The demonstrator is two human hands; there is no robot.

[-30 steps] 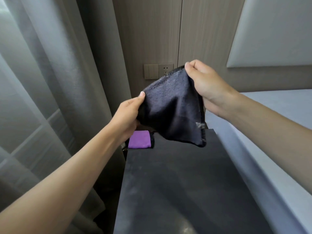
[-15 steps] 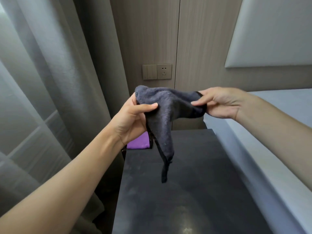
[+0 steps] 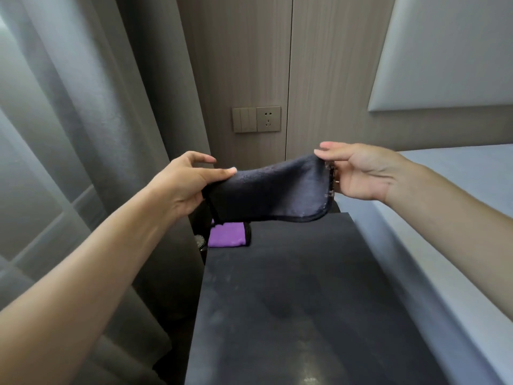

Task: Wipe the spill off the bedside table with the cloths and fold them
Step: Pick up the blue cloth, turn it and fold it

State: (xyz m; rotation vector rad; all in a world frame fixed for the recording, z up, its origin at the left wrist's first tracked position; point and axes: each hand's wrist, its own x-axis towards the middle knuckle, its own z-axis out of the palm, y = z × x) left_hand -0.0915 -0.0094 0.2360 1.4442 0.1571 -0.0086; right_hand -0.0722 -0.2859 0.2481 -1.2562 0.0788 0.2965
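Over table (image 3: 305,287), cloth (image 3: 273,190) between hands (image 3: 180,187) (image 3: 363,172)

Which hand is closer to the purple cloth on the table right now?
Left. The left hand is just above the purple cloth, slightly to its left. The right hand pinches the far end of the dark cloth, well off to the right.

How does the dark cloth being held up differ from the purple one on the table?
The dark cloth is near-black; the purple cloth is bright violet. The dark cloth hangs stretched between the left hand and right hand; the purple cloth lies as a compact block at the far left corner of the bedside table. Both look like soft towelling.
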